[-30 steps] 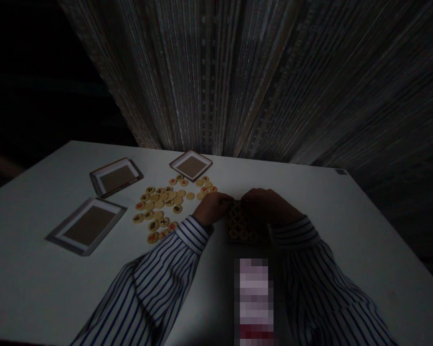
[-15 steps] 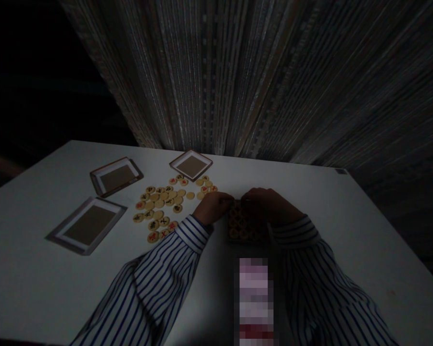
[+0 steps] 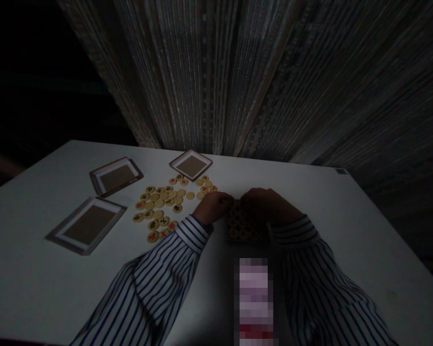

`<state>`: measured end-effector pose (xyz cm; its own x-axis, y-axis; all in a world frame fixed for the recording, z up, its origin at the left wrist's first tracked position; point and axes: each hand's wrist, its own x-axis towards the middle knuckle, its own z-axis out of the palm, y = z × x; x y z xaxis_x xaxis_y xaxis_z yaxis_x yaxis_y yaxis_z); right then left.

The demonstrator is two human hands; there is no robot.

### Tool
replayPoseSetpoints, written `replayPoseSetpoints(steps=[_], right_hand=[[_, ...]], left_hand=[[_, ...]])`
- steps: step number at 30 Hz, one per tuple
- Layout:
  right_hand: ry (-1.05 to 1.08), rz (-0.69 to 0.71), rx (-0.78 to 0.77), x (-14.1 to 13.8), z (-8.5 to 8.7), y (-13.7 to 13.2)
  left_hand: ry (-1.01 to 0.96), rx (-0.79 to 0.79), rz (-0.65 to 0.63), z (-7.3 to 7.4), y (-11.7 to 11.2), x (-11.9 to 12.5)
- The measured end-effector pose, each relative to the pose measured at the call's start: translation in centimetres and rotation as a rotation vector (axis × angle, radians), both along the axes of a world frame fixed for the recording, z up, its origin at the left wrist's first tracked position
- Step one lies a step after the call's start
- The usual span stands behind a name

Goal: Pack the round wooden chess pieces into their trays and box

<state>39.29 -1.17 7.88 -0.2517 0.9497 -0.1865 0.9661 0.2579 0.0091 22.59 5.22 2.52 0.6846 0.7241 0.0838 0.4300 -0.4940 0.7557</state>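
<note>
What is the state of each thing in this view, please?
Left hand: fingers bent, at the far edge of the dark box.
Right hand: fingers bent, partly over the same box.
Dark box: open, with round pieces inside.
Loose pieces: spread on the table, some blank side up, others marked red or black.
Three shallow boxes: open side up.
Curtain: hanging down.

The white table (image 3: 353, 221) carries scattered round pieces (image 3: 159, 203), some marked red or black, three shallow trays (image 3: 94, 225) left of and beyond them, and a dark box (image 3: 242, 241) of discs (image 3: 234, 233) rightward.
</note>
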Motion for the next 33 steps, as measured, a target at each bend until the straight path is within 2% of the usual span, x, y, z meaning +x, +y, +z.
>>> replayPoseSetpoints(steps=[4,8,12,18,22,25,28,33], right_hand=[[-0.004,-0.014,0.008,0.1,-0.2,0.0],[0.083,-0.024,0.029,0.5,-0.4,0.0],[0.122,-0.039,0.041,1.2,-0.5,-0.1],[-0.002,-0.089,0.041,1.7,-0.7,-0.1],[-0.093,-0.064,0.006,1.5,-0.8,0.1],[-0.084,-0.06,-0.004,1.5,-0.8,0.2],[-0.061,-0.082,0.041,1.6,-0.5,0.2],[0.017,-0.098,0.214,1.7,0.5,-0.1]], left_hand=[[0.006,-0.001,0.005,0.1,0.0,0.0],[0.005,-0.004,0.002,0.1,0.0,0.0],[0.017,0.005,0.049,-0.1,-0.1,0.1],[0.041,0.032,0.081,0.0,-0.1,0.1],[0.055,0.033,0.078,0.2,-0.2,0.1],[0.055,0.046,0.082,0.3,-0.2,0.1],[0.046,0.067,0.122,0.6,-0.3,0.0],[-0.015,0.124,0.24,1.5,-0.3,-0.3]])
